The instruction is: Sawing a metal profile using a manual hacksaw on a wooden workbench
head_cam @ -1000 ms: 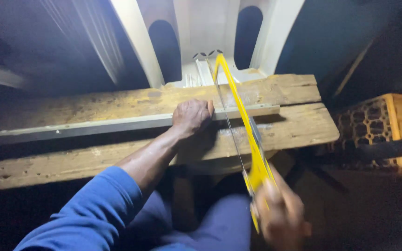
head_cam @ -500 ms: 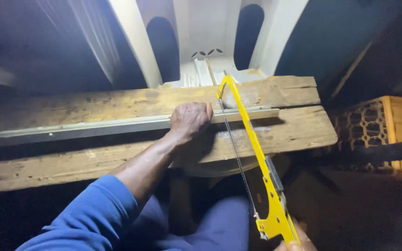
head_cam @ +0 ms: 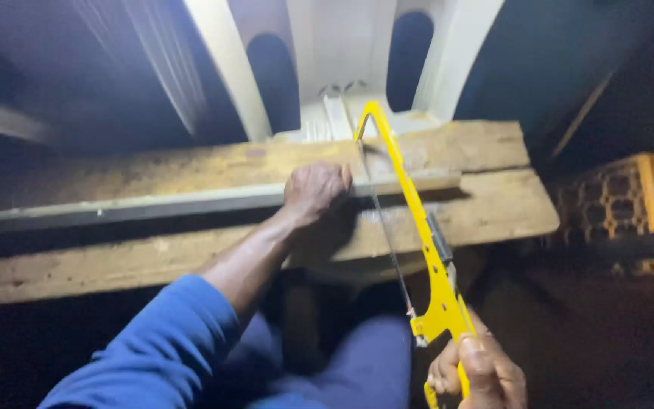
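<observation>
On rough planks (head_cam: 478, 208), left hand (head_cam: 313, 189) pins a metal strip (head_cam: 153, 206), right hand (head_cam: 482, 371) clenching a yellow hacksaw (head_cam: 425, 250).

A metal bar (head_cam: 191, 203) lies along the plank (head_cam: 486, 208), hacksaw (head_cam: 418, 235) across it.
</observation>
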